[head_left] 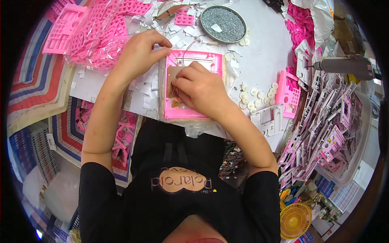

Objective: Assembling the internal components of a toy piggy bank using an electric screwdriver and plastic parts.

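Note:
A bright pink plastic housing (194, 54) lies face down on a padded work surface in front of me, its inside showing. Over its left part my right hand (201, 88) grips a brown circuit board (173, 75) from above, fingers curled at its edge. At the housing's upper left corner is my left hand (144, 52), thumb and forefinger close together in a pinch. Whatever is between those fingertips is too small to make out. Thin wires (189, 47) run up from the housing's top edge, near both hands.
A round tin of small screws (223, 24) stands beyond the housing. Bagged pink parts (101, 34) lie at the left. White round pieces (253, 95), a pink cover (287, 94) and a white frame (267, 120) sit at right. An electric screwdriver (344, 67) hangs above a heaped bin (356, 150).

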{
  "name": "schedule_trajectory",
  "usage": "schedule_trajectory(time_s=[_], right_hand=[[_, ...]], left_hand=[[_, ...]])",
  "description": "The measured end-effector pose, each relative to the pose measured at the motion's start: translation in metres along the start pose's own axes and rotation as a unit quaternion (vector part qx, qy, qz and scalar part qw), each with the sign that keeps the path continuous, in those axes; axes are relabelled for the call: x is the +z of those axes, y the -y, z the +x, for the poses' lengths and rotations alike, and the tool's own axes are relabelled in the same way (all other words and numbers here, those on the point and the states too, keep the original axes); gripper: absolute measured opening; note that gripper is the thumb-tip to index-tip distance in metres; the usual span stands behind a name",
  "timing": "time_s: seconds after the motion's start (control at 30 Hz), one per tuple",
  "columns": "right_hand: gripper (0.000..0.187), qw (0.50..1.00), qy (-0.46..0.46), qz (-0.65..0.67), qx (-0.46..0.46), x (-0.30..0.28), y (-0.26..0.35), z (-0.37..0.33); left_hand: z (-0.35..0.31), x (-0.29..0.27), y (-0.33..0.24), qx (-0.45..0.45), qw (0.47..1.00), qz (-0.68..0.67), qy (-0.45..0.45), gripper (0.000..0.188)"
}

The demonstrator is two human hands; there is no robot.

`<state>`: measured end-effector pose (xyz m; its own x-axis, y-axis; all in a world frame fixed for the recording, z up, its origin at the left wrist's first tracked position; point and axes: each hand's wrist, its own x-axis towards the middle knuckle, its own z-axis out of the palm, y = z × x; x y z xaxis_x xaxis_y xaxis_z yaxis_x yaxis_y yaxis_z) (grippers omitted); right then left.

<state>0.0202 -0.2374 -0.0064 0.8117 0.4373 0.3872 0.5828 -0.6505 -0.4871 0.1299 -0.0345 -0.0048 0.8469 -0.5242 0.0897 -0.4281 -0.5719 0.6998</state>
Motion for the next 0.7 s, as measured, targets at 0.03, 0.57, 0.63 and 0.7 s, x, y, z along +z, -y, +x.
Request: schedule_trajectory(time_s=[0.03,0.57,0.63,0.7], right_hand=[[0.018,1.000,0.021,0.010,-0.007,-0.002,0.005,-0.002],[0.025,0.999,0.020,0.005,-0.032,-0.002,0.008,-0.013],[0.025,0.999,0.038,-0.010,-0.033,-0.003,0.008,-0.013],[0.025,0.998,0.049,-0.022,-0.036,-0.004,0.008,-0.014]], left_hand=[[-0.002,0.000,-0.003,0.008,1.000,0.014,-0.011,0.030],[-0.004,0.012,-0.003,0.002,0.993,-0.113,-0.013,0.020],[-0.002,0.011,-0.008,0.006,0.991,-0.132,0.003,0.019],[0.003,0.009,-0.012,0.015,0.990,-0.135,0.041,0.019]])
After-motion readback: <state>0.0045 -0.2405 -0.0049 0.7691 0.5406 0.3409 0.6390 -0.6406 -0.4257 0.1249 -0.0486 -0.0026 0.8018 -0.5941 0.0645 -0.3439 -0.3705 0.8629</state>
